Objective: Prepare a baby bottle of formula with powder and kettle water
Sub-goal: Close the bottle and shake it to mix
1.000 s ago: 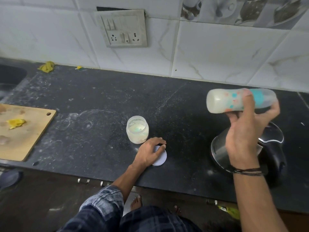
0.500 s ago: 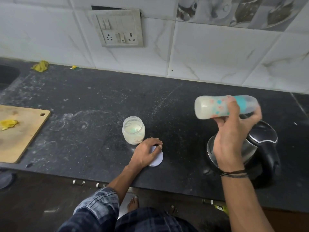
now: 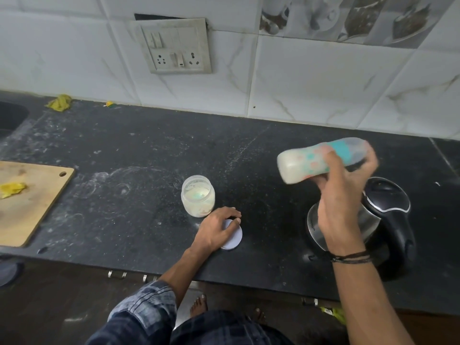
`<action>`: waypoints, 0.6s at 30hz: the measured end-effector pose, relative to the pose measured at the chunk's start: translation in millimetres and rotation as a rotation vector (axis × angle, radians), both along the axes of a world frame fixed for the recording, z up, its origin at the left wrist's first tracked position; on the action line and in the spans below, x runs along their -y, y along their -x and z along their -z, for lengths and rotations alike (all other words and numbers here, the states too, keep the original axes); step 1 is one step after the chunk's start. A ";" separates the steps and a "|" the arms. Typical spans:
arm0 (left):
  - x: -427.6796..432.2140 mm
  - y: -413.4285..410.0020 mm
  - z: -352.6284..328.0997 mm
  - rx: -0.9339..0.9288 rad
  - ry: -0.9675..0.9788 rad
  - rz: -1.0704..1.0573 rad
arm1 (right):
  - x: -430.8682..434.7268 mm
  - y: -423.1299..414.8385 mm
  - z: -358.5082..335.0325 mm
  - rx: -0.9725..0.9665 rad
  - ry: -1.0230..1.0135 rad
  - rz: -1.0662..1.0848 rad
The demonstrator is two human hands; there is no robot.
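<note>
Our right hand [image 3: 341, 195] fingers curled round the sideways baby bottle [image 3: 306, 163], our left hand [image 3: 216, 229] fingers loosely spread on the white lid [image 3: 235, 239], beside the open powder jar [image 3: 198, 195]

Right hand [image 3: 341, 195] gripping tilted milky baby bottle [image 3: 306, 164] above kettle [image 3: 380, 215]; left hand [image 3: 215, 229] on white lid [image 3: 235, 239] beside open jar [image 3: 198, 199].
</note>
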State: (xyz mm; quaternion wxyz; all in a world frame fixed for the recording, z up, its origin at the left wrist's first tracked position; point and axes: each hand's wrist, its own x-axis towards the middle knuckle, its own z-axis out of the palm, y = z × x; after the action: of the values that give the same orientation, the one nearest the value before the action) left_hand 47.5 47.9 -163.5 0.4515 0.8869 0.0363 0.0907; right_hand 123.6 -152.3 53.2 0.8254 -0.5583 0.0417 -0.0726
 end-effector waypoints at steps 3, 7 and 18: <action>0.9 0.7 -1.8 -0.004 -0.001 -0.003 | 0.3 -2.5 -0.3 0.005 0.020 -0.029; -0.5 0.5 -0.8 -0.010 0.001 0.008 | -1.5 5.6 6.8 -0.017 0.082 -0.091; 0.9 0.3 -3.1 -0.011 -0.002 -0.009 | 7.0 2.0 7.3 0.000 -0.013 0.046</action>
State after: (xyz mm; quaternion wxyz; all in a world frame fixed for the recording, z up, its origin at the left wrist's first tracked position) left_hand 47.2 47.0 -160.3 0.4500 0.8876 0.0425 0.0880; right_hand 121.6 -159.2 45.9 0.8272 -0.5517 0.0549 -0.0914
